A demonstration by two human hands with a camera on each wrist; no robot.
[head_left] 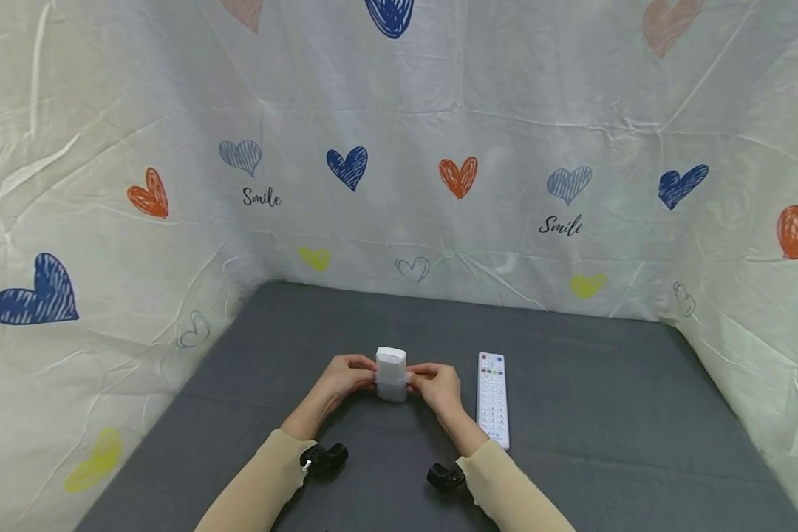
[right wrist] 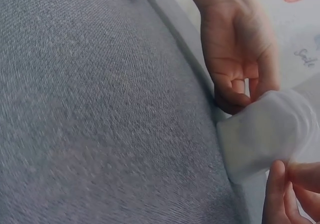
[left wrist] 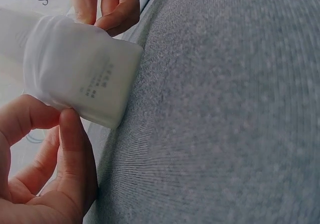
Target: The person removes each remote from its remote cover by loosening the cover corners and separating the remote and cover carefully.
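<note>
A white slab-shaped device (head_left: pixel 391 360) stands upright over the dark cloth, its kind not clear from these views. A soft translucent sleeve (left wrist: pixel 75 64) wraps its lower part, bunched into folds along the upper rim. Small dark print shows through the sleeve in the left wrist view. My left hand (head_left: pixel 344 378) pinches the sleeve's left edge between thumb and fingers. On the opposite edge, my right hand (head_left: pixel 439 386) pinches it the same way. Beside my right hand, a white remote control (head_left: pixel 493 399) lies face up with its rows of buttons showing.
Dark grey cloth (head_left: pixel 585 414) covers the table. White curtains (head_left: pixel 399 81) printed with hearts and "Smile" enclose the back and both sides. A black wrist camera (head_left: pixel 326 458) sits on the left sleeve, another (head_left: pixel 445 478) on the right.
</note>
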